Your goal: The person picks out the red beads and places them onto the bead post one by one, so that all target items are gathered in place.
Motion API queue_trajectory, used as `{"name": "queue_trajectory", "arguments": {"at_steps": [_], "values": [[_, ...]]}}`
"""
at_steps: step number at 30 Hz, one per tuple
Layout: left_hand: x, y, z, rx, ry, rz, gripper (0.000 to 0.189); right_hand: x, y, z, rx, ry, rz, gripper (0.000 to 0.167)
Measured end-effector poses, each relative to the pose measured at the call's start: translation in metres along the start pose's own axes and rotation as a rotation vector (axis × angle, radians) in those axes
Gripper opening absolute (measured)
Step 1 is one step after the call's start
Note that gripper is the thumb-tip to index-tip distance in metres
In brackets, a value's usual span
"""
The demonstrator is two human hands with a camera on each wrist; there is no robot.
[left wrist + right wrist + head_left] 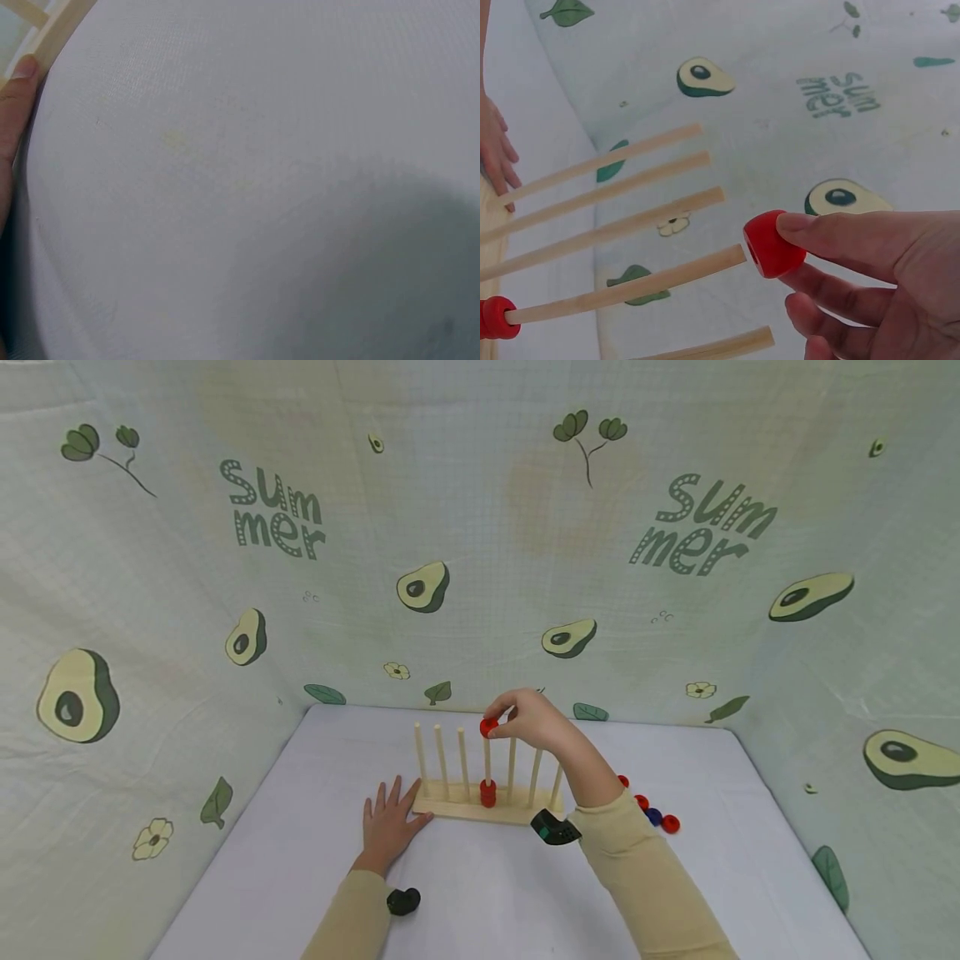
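Observation:
A wooden peg rack with a row of upright pegs stands on the table. Between thumb and fingers, my right hand pinches a red bead at the top of the middle peg. In the right wrist view the bead's hole faces that peg's tip, with the tip right at the bead. Several red beads are stacked low on the same peg. My left hand lies with fingers spread on the table at the rack's left end, its thumb touching the base.
Loose red beads and a blue bead lie on the table to the right, partly behind the right forearm. Cloth walls printed with avocados enclose the white table at the back and both sides.

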State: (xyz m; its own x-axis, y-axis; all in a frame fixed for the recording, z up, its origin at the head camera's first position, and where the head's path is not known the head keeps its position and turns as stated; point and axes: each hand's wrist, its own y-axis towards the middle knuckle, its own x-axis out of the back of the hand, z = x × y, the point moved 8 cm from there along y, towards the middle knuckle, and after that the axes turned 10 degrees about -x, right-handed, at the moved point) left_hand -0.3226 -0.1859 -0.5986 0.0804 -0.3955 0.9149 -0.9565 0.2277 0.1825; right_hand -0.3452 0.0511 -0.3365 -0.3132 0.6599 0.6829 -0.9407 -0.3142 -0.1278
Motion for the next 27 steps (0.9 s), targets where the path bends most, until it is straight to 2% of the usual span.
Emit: {"name": "queue_trajectory", "arguments": {"at_steps": [15,20,27], "values": [[0.001,0.001,-0.002,0.025,-0.013,0.044,0.077,-0.001,0.007,0.008,0.024,-0.050,0.088,0.027],[0.001,0.000,-0.001,0.020,-0.015,0.032,0.079,-0.002,0.010,0.009,0.013,-0.053,0.118,0.025],[0.001,0.000,0.000,0.005,-0.021,0.009,0.078,-0.004,0.014,0.015,0.058,-0.080,0.158,0.024]]}}
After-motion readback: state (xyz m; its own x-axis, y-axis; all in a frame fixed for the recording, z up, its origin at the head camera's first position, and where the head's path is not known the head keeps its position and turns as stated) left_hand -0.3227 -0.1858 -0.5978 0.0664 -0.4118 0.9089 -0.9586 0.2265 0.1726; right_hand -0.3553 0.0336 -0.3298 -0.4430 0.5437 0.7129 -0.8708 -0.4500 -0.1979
